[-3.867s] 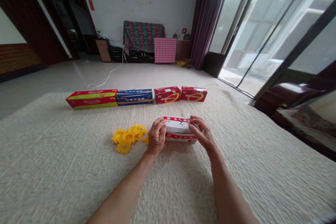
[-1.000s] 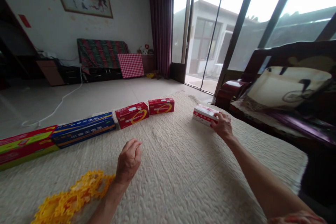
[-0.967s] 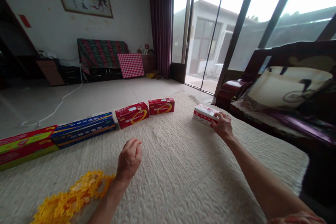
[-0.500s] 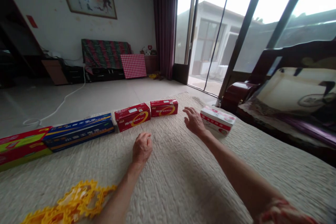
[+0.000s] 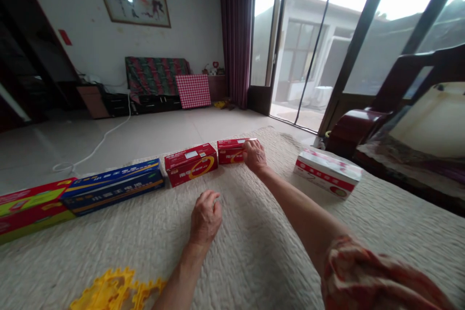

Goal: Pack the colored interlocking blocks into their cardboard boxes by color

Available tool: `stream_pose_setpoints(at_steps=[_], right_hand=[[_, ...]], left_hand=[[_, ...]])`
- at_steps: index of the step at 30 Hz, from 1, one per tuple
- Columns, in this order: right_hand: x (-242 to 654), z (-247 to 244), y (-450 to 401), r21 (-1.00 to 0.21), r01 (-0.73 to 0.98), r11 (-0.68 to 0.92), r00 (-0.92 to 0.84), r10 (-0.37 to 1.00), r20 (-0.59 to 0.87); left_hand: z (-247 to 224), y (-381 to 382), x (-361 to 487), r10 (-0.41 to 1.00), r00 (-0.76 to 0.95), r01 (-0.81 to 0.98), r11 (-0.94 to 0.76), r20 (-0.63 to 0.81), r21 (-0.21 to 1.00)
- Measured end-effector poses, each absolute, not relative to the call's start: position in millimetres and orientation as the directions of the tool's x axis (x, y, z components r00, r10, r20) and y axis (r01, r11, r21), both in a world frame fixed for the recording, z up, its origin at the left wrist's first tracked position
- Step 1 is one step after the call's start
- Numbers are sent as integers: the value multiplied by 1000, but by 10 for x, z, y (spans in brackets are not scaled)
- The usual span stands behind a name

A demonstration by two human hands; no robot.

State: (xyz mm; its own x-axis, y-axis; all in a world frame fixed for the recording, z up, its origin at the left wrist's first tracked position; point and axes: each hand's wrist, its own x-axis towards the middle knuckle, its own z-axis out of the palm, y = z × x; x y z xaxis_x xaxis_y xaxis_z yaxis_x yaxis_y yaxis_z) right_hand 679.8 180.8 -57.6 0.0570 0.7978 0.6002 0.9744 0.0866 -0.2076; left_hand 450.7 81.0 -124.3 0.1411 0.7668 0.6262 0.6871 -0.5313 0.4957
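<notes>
My right hand (image 5: 255, 156) is at the right end of a small red box (image 5: 230, 155), its fingers bent over the top edge and gripping it. Part of the box's front is hidden behind the hand. Another red box (image 5: 191, 163) with a yellow ring print stands just left of it. My left hand (image 5: 206, 215) rests on the cream quilted mat (image 5: 250, 232) in front of these boxes, fingers curled in and nothing visible in them. Off to the right, apart from my right arm, lies a white and red box (image 5: 327, 173).
A long blue box (image 5: 116, 186) and a red and green box (image 5: 34, 208) continue the row leftward. Yellow toothed plastic pieces (image 5: 109, 291) lie by my left forearm. A dark wooden sofa (image 5: 358, 128) stands at the right, and a white cable (image 5: 105, 136) crosses the tiled floor.
My right hand has moved left, away from beside the white and red box, onto the small red box. My left hand stays curled on the mat. The view has shifted slightly.
</notes>
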Motion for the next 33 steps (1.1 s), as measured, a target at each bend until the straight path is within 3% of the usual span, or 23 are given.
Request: stream_pose_setpoints(at_steps=[11,17,24,33], right_hand=[[6723,-513,1598,-272,960,62,110,812,574],[6814,-432,1204,-294,956,22,144,834,532],[6717,-287,386,-297,954,22,138,853,504],[5825,-24,-566,-345,916,206,-3,862,507]], left_hand=[[-1237,806,4498,784,143,673,-524,604,521],[-1217,851,4469,814,88,613,-499,575,613],[-1010,759,4406,945,-36,400,-284,324,871],[-458,-116,3969,987,-51,249,-137,154,959]])
